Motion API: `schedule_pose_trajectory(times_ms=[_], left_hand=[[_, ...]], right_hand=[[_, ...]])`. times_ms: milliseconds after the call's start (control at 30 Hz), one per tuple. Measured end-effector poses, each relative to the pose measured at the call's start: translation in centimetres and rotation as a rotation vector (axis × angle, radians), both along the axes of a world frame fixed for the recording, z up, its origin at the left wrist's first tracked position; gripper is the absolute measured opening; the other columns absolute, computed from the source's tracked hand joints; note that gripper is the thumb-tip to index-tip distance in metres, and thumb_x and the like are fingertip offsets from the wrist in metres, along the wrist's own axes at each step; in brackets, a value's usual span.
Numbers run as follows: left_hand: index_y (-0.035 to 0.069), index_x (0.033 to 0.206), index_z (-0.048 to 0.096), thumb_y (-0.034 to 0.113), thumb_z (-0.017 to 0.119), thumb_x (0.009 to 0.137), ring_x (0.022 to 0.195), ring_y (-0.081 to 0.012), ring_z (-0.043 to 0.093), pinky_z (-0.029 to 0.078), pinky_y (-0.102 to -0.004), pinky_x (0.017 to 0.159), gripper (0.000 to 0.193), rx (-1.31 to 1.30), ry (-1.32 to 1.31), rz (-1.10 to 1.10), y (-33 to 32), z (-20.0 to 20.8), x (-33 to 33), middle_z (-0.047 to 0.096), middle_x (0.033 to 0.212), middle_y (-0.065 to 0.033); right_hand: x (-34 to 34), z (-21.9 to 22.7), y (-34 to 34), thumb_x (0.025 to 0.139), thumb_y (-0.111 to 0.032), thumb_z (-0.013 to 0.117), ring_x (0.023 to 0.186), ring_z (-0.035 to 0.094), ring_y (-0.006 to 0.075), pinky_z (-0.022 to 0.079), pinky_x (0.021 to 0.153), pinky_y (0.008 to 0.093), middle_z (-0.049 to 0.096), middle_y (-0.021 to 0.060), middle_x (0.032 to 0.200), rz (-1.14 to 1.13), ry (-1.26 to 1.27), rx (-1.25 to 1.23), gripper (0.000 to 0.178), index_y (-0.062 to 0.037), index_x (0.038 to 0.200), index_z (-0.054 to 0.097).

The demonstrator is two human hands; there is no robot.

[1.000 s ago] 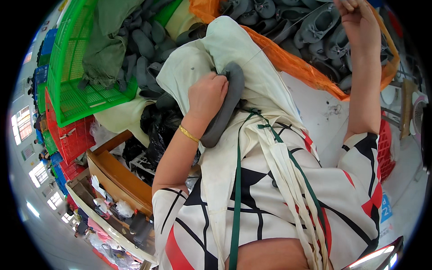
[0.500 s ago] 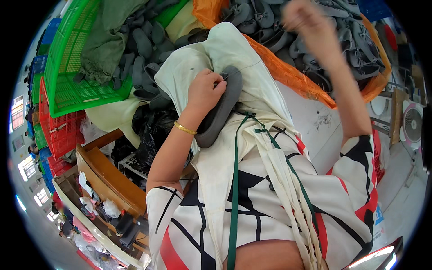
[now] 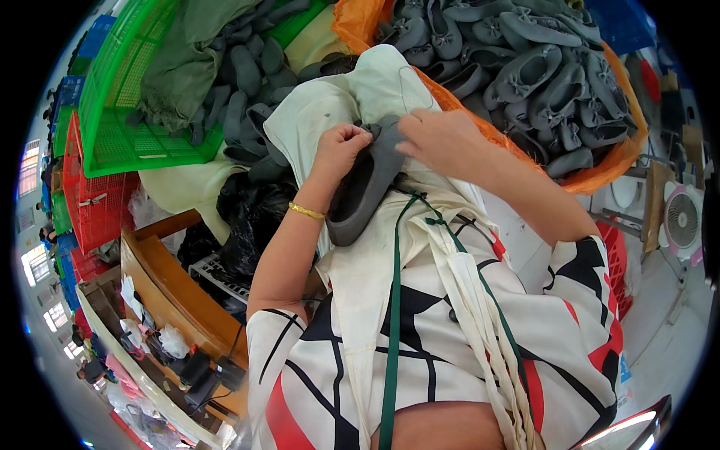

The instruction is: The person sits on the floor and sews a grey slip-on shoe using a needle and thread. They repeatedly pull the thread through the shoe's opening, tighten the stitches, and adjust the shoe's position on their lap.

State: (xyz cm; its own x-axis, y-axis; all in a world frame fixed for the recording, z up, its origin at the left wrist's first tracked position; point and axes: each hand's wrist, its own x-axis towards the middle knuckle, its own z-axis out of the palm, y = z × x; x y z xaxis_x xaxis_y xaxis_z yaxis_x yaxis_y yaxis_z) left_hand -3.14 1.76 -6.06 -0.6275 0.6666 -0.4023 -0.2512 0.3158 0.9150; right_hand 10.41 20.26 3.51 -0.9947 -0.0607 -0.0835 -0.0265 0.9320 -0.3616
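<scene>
A dark grey slip-on shoe (image 3: 389, 152) lies on my lap, over the pale apron (image 3: 304, 112), its toe pointing away and its heel toward me. My left hand (image 3: 339, 155) pinches the edge of the shoe's opening near the toe, thumb and fingers closed. At the right side of the toe, my right hand (image 3: 442, 141) has its fingertips pressed together against the shoe; whatever sits between them is too small or hidden. A thin dark thread (image 3: 406, 79) curves across the apron just beyond the hands.
Beyond my knees, an orange sack (image 3: 635, 131) holds many grey shoes with small bows. A green crate (image 3: 112, 124) with more grey shoes and cloth stands at the far left. Nearer are a red crate (image 3: 90, 195), a black plastic bag (image 3: 253, 217) and a wooden drawer (image 3: 184, 281). A fan (image 3: 681, 212) stands right.
My right hand has come down from high over the orange sack to the shoe's toe. The thread, stretched toward that hand before, now lies slack. My left hand stays on the shoe.
</scene>
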Motion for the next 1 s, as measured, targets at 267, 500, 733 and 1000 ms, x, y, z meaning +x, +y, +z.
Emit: schedule_pose_trajectory(times_ms=[267, 500, 733, 1000], left_hand=[[0.009, 0.087, 0.07, 0.017, 0.071, 0.089, 0.06, -0.001, 0.047, 0.036, -0.0184, 0.055, 0.008, 0.061, -0.084, 0.043, 0.3, 1.0, 0.5, 0.063, 0.076, 0.0073], [0.01, 0.087, 0.071, 0.018, 0.071, 0.089, 0.063, -0.0018, 0.05, 0.037, -0.0188, 0.058, 0.008, 0.078, -0.175, 0.068, -0.1, 0.8, 0.6, 0.065, 0.077, 0.0059], [0.007, 0.087, 0.07, 0.015, 0.071, 0.089, 0.066, -0.0036, 0.053, 0.04, -0.0199, 0.062, 0.009, 0.084, -0.239, 0.083, 0.1, 0.8, 0.5, 0.066, 0.078, 0.0039], [0.002, 0.088, 0.069, 0.011, 0.07, 0.09, 0.072, -0.0052, 0.056, 0.045, -0.0215, 0.067, 0.009, 0.09, -0.319, 0.111, -0.1, 1.0, 0.3, 0.066, 0.081, 0.0014]], right_hand=[[2.4, -4.7, -2.0, 0.088, -0.032, 0.067, 0.079, 0.066, 0.0376, 0.05, 0.072, 0.0468, 0.067, 0.0184, 0.081, 0.097, -0.484, -0.252, 0.029, -0.003, 0.092, 0.066], [1.9, 1.1, 0.6, 0.088, -0.028, 0.064, 0.086, 0.064, 0.0391, 0.049, 0.073, 0.0468, 0.067, 0.0174, 0.089, -0.078, -0.414, -0.419, 0.028, -0.0034, 0.099, 0.061], [-1.7, -0.6, 0.1, 0.088, -0.038, 0.062, 0.081, 0.066, 0.0327, 0.051, 0.068, 0.0439, 0.065, 0.0117, 0.084, -0.065, -0.102, -0.025, 0.033, -0.006, 0.087, 0.067], [-3.3, -1.7, -0.2, 0.085, -0.036, 0.067, 0.075, 0.063, 0.0274, 0.049, 0.061, 0.0397, 0.06, 0.0074, 0.078, 0.003, -0.033, 0.062, 0.03, -0.0064, 0.079, 0.067]])
